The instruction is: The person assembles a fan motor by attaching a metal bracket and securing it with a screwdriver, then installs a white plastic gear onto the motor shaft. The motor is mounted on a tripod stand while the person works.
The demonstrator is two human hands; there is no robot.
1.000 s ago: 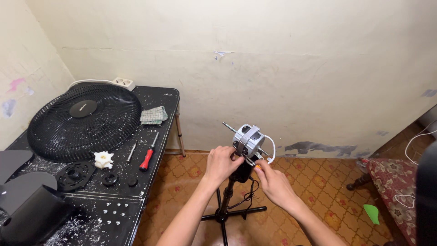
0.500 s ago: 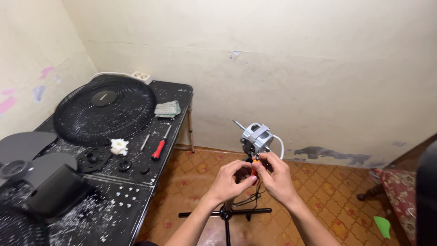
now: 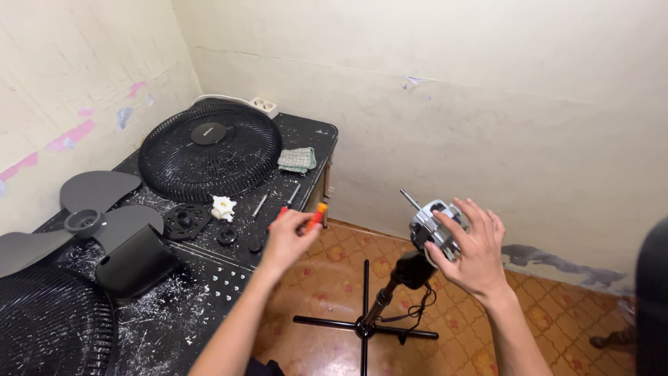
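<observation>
Head view only.

Count: two fan grilles, one whole on the table [image 3: 209, 150], one cut off at the bottom-left corner [image 3: 49, 324]; one grey fan blade [image 3: 83, 223]; one black motor cover [image 3: 136, 261]; one white plastic nut [image 3: 223, 207]; one folded green cloth [image 3: 297, 160]; one power strip [image 3: 263, 106] at the wall; a few small black round parts near the nut, exact count unclear.

Left hand [image 3: 289, 240] over the table's [image 3: 174, 313] right edge, closed around a red-handled screwdriver [image 3: 314, 214]. Orange cap end up and right, shaft hidden in the fist. Long axis roughly diagonal, lower-left to upper-right.

Right hand [image 3: 467, 247] wrapped on the fan motor [image 3: 435, 226], fingers spread over its right side. Motor atop the black stand [image 3: 379, 306], well clear of the table. Motor shaft [image 3: 410, 200] points up and left, toward the wall corner; motor long axis along that same line.

Edges and room: table against the left and back walls, right edge open to tiled floor [image 3: 557, 327]. Stand's cross base on the tiles, open floor around it. Dark shape at the right frame edge, cannot tell what.
</observation>
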